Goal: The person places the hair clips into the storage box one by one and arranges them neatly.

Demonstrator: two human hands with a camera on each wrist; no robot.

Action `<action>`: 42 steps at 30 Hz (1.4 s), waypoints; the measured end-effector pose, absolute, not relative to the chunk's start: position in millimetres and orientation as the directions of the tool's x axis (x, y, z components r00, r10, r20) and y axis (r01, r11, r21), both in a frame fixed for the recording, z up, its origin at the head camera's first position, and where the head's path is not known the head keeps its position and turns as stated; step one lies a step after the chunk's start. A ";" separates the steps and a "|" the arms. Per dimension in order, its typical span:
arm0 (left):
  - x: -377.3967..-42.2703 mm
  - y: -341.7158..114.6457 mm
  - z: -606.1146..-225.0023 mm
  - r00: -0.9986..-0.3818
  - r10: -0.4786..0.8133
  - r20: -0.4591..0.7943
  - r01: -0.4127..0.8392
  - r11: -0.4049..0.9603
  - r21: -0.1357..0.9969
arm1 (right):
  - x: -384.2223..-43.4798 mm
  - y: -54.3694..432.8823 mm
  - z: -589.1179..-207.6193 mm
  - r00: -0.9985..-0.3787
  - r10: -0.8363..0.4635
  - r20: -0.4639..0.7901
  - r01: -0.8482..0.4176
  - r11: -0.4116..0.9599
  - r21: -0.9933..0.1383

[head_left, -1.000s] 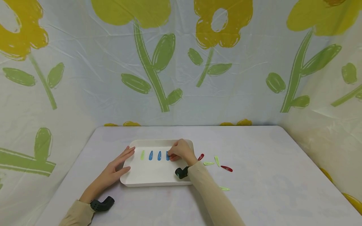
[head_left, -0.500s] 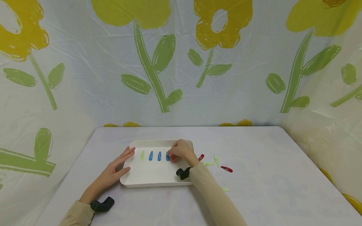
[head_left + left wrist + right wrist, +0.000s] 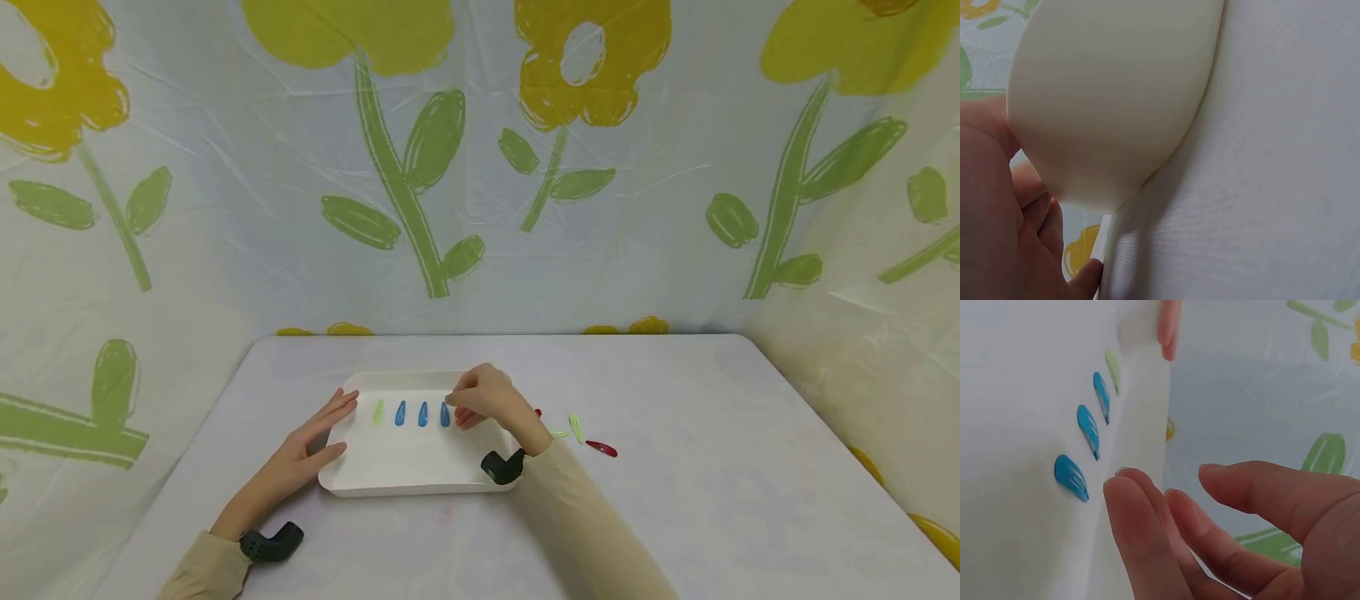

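Note:
My left hand (image 3: pixel 311 442) rests with extended fingers at the left rim of a white tray (image 3: pixel 405 462). In the left wrist view, its fingers lie along the outer side of the tray (image 3: pixel 1116 94). A row of snap hair clips lies inside: one light green clip (image 3: pixel 378 412), then blue clips (image 3: pixel 401 413), (image 3: pixel 423 414) and a rightmost blue clip (image 3: pixel 445 415). Just right of that last clip hovers my right hand (image 3: pixel 491 396). From the right wrist view, its thumb and fingers (image 3: pixel 1132 519) are apart with nothing between them, and the rightmost blue clip (image 3: pixel 1071 477) lies free.
On the table right of the tray lie a light green clip (image 3: pixel 575 427) and a dark red clip (image 3: pixel 602 448). Another green clip (image 3: pixel 559 433) and a red clip (image 3: pixel 537 412) are partly hidden behind the right wrist. A flower-patterned curtain (image 3: pixel 645 267) surrounds the table.
My right hand has let go of the rightmost blue clip and risen slightly to the right. Its sleeve now covers a green clip near the front. The left hand has stayed put.

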State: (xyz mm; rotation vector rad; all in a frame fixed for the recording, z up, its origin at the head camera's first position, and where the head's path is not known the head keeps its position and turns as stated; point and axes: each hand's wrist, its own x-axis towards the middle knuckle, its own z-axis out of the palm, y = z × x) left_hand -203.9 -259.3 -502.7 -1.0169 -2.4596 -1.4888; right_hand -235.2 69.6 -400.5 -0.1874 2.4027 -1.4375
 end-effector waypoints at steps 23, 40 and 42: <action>-203.5 -261.3 -502.5 -0.773 0.488 0.405 0.586 0.307 0.749 | -206.3 122.6 -371.2 -0.954 -0.277 -0.113 -0.044 0.503 -0.863; -205.4 -259.7 -503.5 -0.760 0.499 0.416 0.600 0.292 0.745 | -199.3 169.4 -368.0 -0.963 -0.254 -0.091 -0.060 0.530 -0.846; -205.2 -259.6 -503.3 -0.762 0.498 0.414 0.596 0.291 0.748 | -199.4 174.7 -368.3 -0.966 -0.242 -0.092 -0.055 0.538 -0.841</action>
